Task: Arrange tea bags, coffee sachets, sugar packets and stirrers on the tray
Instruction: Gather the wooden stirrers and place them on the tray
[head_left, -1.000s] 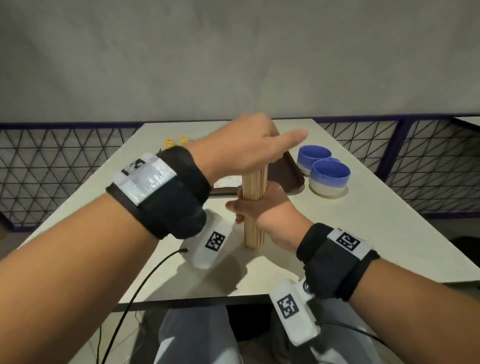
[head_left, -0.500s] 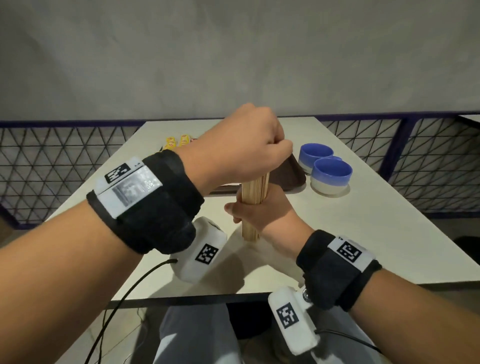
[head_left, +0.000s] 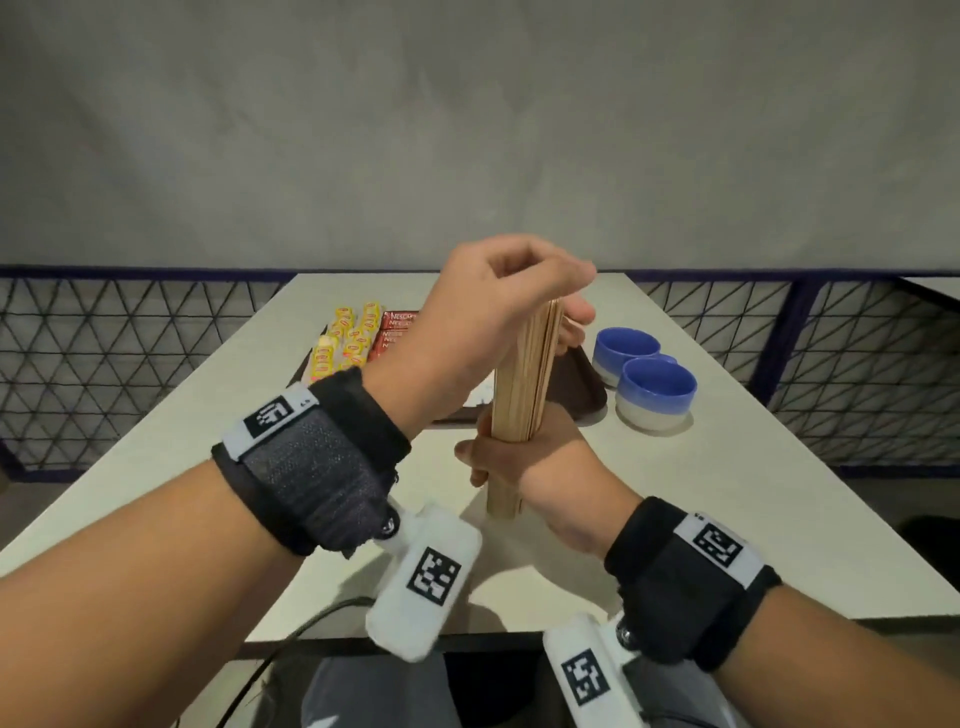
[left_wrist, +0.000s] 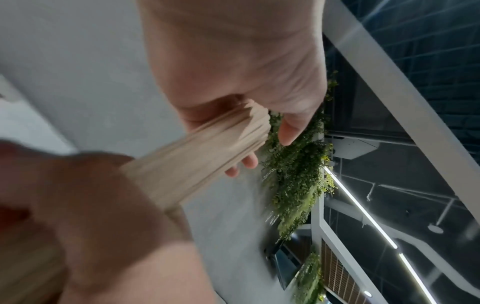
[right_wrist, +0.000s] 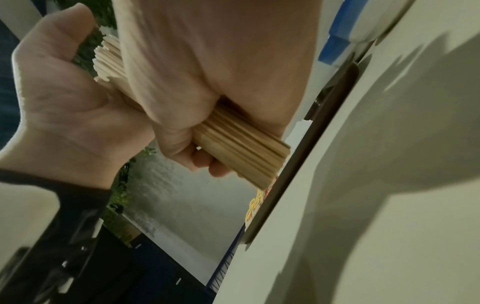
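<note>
A thick bundle of wooden stirrers (head_left: 524, 374) stands nearly upright in front of the dark brown tray (head_left: 584, 387). My right hand (head_left: 524, 457) grips its lower half. My left hand (head_left: 498, 306) curls over its top end. I cannot tell whether the bottom end touches the table. In the left wrist view the stirrers (left_wrist: 202, 156) run up into my left palm (left_wrist: 233, 61). The right wrist view shows my right hand (right_wrist: 207, 82) wrapped round the stirrers (right_wrist: 241, 148). Yellow tea bags (head_left: 348, 338) and red coffee sachets (head_left: 397, 327) lie on the tray's far left part.
Two blue-and-white bowls (head_left: 657, 389) stand on the table right of the tray. The pale table (head_left: 675, 519) has its front edge close to my lap. A dark mesh railing (head_left: 104, 364) runs behind and beside the table. A cable hangs below the table's front edge.
My left hand, earlier flat over the bundle with a finger stretched out, has curled round its top. My right hand keeps its grip lower down.
</note>
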